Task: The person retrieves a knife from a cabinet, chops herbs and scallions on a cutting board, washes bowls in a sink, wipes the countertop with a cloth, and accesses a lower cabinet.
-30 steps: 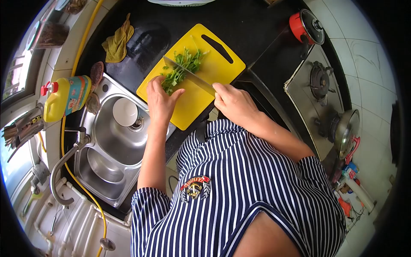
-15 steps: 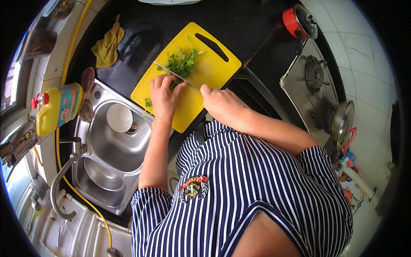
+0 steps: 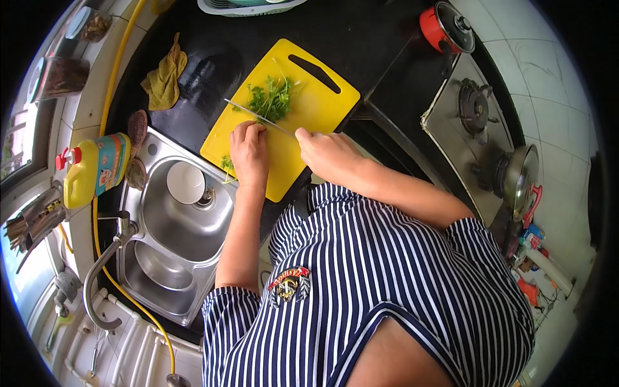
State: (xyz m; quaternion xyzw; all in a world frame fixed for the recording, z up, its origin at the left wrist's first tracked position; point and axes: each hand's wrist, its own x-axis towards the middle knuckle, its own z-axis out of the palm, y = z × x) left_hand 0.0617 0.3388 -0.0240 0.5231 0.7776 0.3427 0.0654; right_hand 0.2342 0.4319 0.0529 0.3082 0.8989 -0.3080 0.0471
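A yellow cutting board [image 3: 322,106] lies at a slant on the black counter. Leafy green herbs, like coriander [image 3: 271,100], form a loose pile on its middle, and a smaller sprig [image 3: 227,164] lies by the left edge. My right hand [image 3: 325,153] is closed round the handle of a knife [image 3: 261,118], whose thin blade reaches left across the board, along the near side of the pile. Over the board, just on my side of the blade, my left hand [image 3: 249,155] has its fingers curled and pressed together; whatever is under them is hidden.
To the left is a steel double sink [image 3: 184,226] with a white bowl [image 3: 186,182] in it. A yellow cloth [image 3: 165,77] and a yellow jug [image 3: 97,169] are near it. On the right stand a red pot [image 3: 440,29], a gas burner [image 3: 474,106] and a lidded pan [image 3: 519,174].
My left hand has drawn slightly back from the blade, and its fingers are more tightly bunched. The knife stays beside the herbs in my right hand. The view has shifted a little.
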